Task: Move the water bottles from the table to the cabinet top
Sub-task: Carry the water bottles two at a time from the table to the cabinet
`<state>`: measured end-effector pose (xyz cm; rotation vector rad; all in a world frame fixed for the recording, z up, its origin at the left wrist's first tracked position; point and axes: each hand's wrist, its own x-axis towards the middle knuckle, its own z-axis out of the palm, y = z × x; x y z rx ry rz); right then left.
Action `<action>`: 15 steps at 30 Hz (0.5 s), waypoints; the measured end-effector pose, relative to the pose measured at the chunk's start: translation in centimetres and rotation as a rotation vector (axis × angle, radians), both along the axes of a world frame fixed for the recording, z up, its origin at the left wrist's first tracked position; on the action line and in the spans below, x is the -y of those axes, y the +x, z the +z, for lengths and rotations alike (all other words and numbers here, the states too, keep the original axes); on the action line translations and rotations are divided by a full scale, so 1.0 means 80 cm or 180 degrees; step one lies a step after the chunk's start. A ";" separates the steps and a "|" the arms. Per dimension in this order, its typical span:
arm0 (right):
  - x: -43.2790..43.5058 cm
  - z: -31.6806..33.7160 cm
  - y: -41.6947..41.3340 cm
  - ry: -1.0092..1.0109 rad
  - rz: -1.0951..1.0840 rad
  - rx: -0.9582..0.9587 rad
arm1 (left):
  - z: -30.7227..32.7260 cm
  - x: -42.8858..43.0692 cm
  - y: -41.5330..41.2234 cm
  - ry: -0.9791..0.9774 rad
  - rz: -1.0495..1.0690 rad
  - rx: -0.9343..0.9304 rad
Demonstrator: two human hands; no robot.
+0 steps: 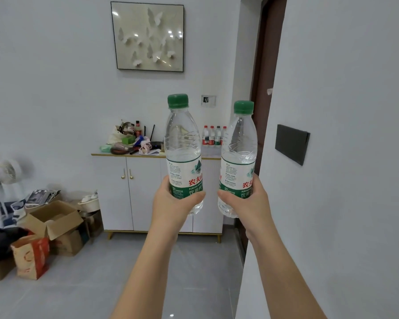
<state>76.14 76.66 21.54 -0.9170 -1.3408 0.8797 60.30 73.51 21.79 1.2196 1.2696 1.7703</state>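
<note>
Item one: left bottle (183,155), clear, green-capped, white-and-green label, held upright; left hand (171,201) wraps its lower body, fingers curled closed around the label's base. Item two: right bottle (238,157), same make, upright, just beside the first without touching; right hand (251,201) closes round its lower third likewise. Both are carried in the air, near the camera, well short of their destination. Destination: white cabinet (143,192) against the far wall, its top (97,154) edged in a pale strip. Left half of the top: heaped clutter (130,141) of bags, a black router and oddments. Right half: row of shelved bottles (213,135), red and green caps, standing close together. Free space appears to lie between clutter and row, partly hidden behind the left bottle, so its extent cannot be judged. Handling note, as judgement: the low grip leaves the tall bodies free to sway, so keep them vertical on the approach, set one down at a time on its base beside the standing row, and release only once it sits flat; avoid nudging the row, which would likely topple in sequence. Near right: a wall corner (263,157) close to the right forearm; allow clearance.
</note>
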 end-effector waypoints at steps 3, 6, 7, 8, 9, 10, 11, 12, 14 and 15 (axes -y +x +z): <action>-0.043 0.002 -0.002 -0.0001 -0.0013 0.0067 | 0.002 -0.042 -0.006 0.0003 0.0003 -0.0004; -0.078 0.001 -0.003 0.0000 -0.0081 0.0132 | 0.000 -0.080 -0.013 -0.0026 -0.0008 0.0006; -0.089 0.000 -0.003 0.0003 -0.0109 0.0129 | -0.002 -0.092 -0.015 -0.0030 -0.0002 0.0009; -0.099 -0.003 -0.003 0.0009 -0.0138 0.0128 | -0.005 -0.103 -0.016 -0.0032 0.0008 0.0011; -0.110 -0.006 -0.003 0.0008 -0.0165 0.0120 | -0.009 -0.115 -0.018 -0.0044 0.0025 0.0012; -0.121 -0.009 -0.003 0.0005 -0.0199 0.0111 | -0.013 -0.126 -0.020 -0.0065 0.0037 0.0014; -0.133 -0.012 -0.004 0.0010 -0.0234 0.0097 | -0.016 -0.138 -0.023 -0.0081 0.0040 0.0020; -0.146 -0.014 -0.006 0.0014 -0.0264 0.0085 | -0.019 -0.152 -0.026 -0.0093 0.0030 0.0027; -0.174 -0.018 -0.010 0.0022 -0.0296 0.0069 | -0.023 -0.181 -0.032 -0.0100 -0.0005 0.0037; -0.189 -0.019 -0.014 0.0030 -0.0306 0.0060 | -0.024 -0.198 -0.036 -0.0105 -0.0023 0.0045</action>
